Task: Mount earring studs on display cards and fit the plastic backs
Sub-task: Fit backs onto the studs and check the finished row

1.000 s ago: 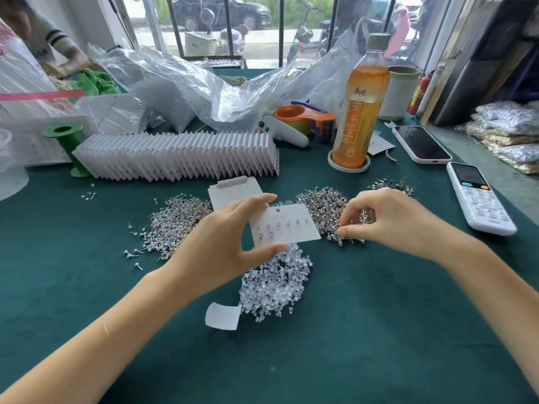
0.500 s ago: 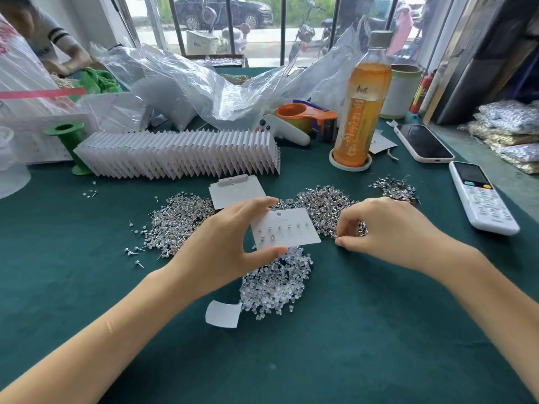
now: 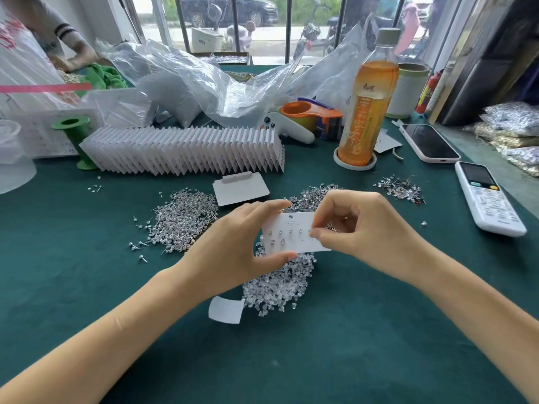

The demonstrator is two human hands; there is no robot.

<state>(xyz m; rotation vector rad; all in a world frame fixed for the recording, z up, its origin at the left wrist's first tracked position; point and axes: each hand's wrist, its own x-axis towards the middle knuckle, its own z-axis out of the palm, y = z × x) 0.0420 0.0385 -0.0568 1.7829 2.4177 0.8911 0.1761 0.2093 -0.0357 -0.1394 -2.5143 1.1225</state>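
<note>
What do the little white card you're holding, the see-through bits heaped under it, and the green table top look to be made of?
The small white display card looks like thin matte cardstock: flat, stiff, held by its edges. The heap of clear earring backs looks like glossy transparent plastic, catching light. The dark green table covering seems a soft, felt-like cloth, matte with no shine, though the weave is too fine to tell.

The bench (image 3: 87,287) is covered in dark teal cloth. The display card (image 3: 294,228) is white with small silvery studs in rows and a tiny dark mark, perhaps a logo, near its top edge. The heap of studs (image 3: 183,220) glints silver; the plastic backs (image 3: 277,287) are clear. A pleated row of cards (image 3: 186,150) is white. The bottle (image 3: 367,112) holds amber-orange drink under a grey-green cap. The spool (image 3: 73,132) is green, the tape dispenser (image 3: 309,115) orange, the remote (image 3: 490,199) white.
</note>
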